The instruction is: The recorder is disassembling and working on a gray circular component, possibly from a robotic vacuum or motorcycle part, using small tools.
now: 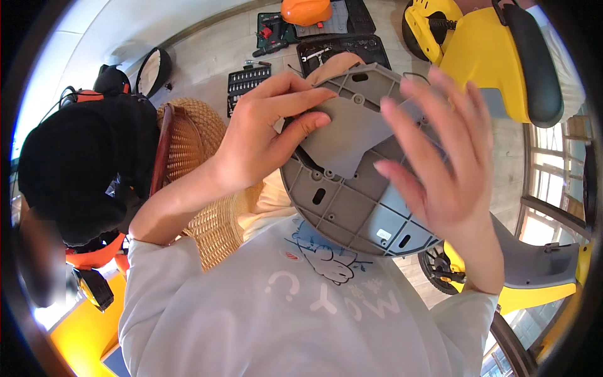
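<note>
A round grey plastic cover (314, 220) with a ribbed underside, slots and screw bosses sits in front of my chest above my lap. Over its upper left part is a smooth, flat grey plate (345, 132). My left hand (264, 122) is closed at that plate's left edge, thumb and index fingertip lying at its surface; the other fingers are partly hidden. My right hand (443, 157) is open above the cover's right side, fingers spread and slightly blurred by motion. Nothing shows in it. Whether its fingertips touch the cover, I cannot tell.
On the floor ahead lie a socket set (248, 81), an open tool case (342, 53), a drill (271, 41) and an orange helmet-like shell (306, 11). Yellow vehicle parts (483, 60) stand at right. A wicker chair (213, 220) and a person in black (69, 157) are at left.
</note>
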The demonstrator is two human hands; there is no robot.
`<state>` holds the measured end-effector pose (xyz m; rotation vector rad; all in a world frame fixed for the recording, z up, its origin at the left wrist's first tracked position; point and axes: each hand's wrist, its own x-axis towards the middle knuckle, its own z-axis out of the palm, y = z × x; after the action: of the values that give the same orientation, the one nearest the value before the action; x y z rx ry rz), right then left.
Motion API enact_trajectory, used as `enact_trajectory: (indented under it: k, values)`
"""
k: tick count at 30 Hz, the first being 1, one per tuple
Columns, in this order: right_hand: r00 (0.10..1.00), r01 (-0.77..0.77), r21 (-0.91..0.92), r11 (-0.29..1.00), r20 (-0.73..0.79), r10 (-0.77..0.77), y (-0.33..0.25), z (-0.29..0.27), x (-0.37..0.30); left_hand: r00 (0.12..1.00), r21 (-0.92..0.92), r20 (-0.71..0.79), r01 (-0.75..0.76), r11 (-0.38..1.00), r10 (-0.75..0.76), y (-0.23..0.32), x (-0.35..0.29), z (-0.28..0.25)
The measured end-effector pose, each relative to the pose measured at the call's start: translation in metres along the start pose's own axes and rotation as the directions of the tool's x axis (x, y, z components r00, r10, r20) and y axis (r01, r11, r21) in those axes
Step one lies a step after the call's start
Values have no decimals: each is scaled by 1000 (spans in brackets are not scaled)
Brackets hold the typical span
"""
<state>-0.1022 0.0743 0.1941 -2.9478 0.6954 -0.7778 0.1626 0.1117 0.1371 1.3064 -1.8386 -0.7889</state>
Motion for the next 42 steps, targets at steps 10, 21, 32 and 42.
enact_trajectory:
  k: [10,21,32,42]
  values:
    - [979,-133,-39,990,151,138,40,20,14,973,202,-146,-150,968,181,-3,-3,14]
    - [975,-181,121,976,152,162,42,20,15,974,202,-156,-132,971,165,-2,-9,9]
    - [989,-20,228,974,146,-14,46,31,28,956,-463,-187,116,879,-225,-19,-32,25]
    - [979,-62,337,940,204,-9,46,40,33,878,-698,173,428,573,-446,-11,-38,20]
